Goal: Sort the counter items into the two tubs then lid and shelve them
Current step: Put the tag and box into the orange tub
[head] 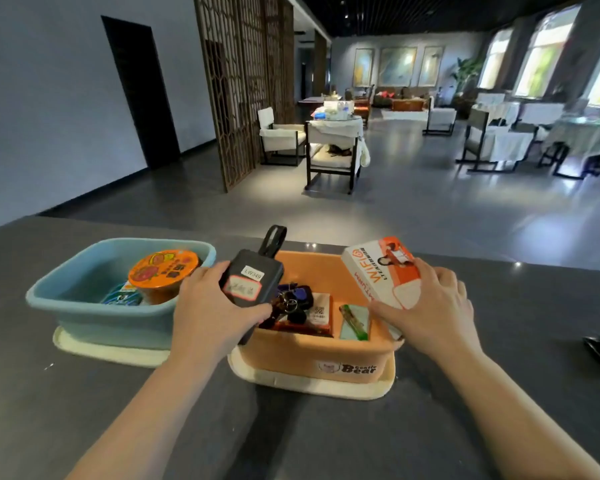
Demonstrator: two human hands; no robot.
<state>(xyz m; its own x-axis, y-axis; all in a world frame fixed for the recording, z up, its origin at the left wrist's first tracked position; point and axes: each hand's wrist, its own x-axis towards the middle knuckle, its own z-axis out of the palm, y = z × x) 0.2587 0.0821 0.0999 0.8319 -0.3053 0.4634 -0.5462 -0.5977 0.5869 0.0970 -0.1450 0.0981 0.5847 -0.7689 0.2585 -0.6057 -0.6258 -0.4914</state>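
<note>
My left hand (211,308) is grasping a black device (252,284) over the orange tub (312,362) at its 9 o'clock rim, while my right hand (430,306) is grasping a white-and-orange box (383,271) at its 2 o'clock corner. The blue tub (94,306) is sitting at 9 o'clock on the tabletop (84,410), holding an orange noodle cup (163,271).
</note>
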